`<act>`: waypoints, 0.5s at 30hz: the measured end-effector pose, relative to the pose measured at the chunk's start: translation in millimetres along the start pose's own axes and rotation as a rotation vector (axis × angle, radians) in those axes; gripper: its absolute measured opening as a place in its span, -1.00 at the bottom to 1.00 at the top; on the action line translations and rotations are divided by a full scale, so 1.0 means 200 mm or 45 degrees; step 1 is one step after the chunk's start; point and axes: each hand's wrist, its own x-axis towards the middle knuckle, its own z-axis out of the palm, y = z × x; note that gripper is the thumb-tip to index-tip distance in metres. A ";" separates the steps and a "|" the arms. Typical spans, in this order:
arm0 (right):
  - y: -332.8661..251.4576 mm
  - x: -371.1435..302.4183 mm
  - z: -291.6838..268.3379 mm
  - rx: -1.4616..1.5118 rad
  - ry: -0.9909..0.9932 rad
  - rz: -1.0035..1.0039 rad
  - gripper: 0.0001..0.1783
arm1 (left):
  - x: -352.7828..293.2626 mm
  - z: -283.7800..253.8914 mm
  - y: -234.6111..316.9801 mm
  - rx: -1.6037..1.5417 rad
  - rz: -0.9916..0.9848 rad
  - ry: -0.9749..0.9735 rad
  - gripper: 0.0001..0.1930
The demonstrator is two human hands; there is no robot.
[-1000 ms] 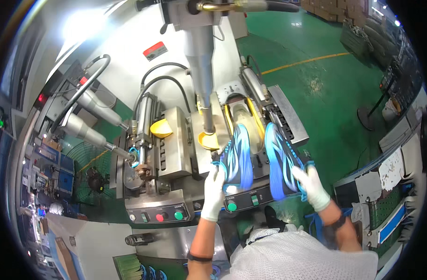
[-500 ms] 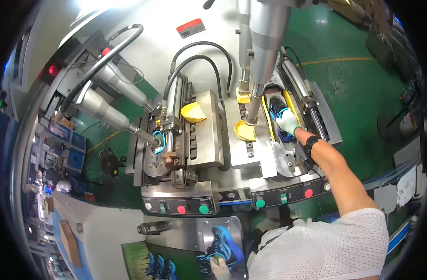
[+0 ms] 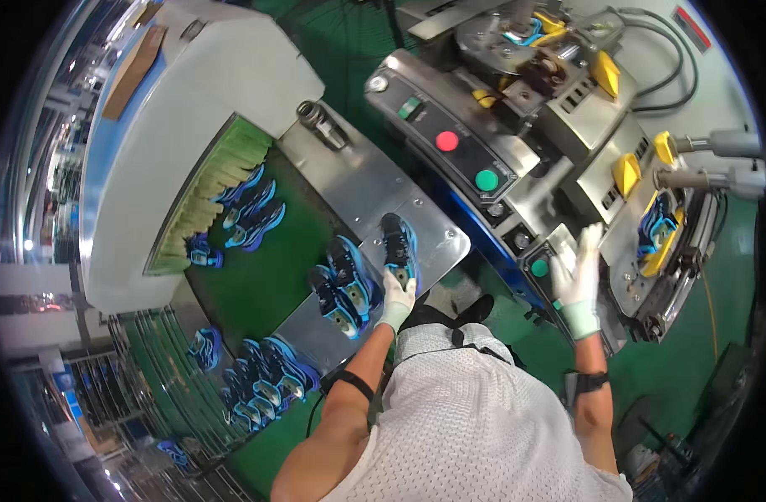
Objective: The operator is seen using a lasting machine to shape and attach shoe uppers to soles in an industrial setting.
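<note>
My left hand (image 3: 397, 293), in a white glove, grips the heel end of a dark blue and black shoe (image 3: 395, 238) with bright blue trim, which rests on the metal ledge (image 3: 433, 243). Just left of it, a pair of matching shoes (image 3: 343, 280) lies side by side. My right hand (image 3: 578, 272), also gloved, is held with fingers spread and nothing in it, over the right control panel close to a green button (image 3: 539, 268). Farther right, another shoe (image 3: 657, 226) sits in the machine between yellow pads.
Several shoes (image 3: 253, 213) lie on a green conveyor belt (image 3: 270, 276) by a bristle curtain (image 3: 211, 197). More shoes (image 3: 270, 376) stand at lower left. A dark cylindrical tool (image 3: 322, 125) lies on the ledge. The left panel has a red button (image 3: 447, 140). Metal press cylinders (image 3: 717, 159) jut from the right.
The view has swung left toward the conveyor. My right hand has left the shoe in the machine and come back over the panel. My left hand remains on a shoe at the ledge.
</note>
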 end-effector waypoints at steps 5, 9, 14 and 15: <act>0.21 -0.22 0.44 -0.935 -0.619 -0.106 0.15 | -0.16 -0.52 0.20 -0.627 -0.008 0.077 -0.48; -0.07 -0.21 0.56 -0.814 -0.673 -0.074 0.15 | -0.18 -0.56 -0.13 -0.533 -0.140 0.397 -0.24; -0.33 -0.39 1.23 0.029 -0.909 0.098 0.11 | -0.02 -0.38 -0.30 -0.306 -0.391 0.291 -0.02; -0.55 -0.40 1.37 0.190 -0.951 0.267 0.10 | 0.00 -0.38 -0.35 -0.374 -0.388 0.308 -0.02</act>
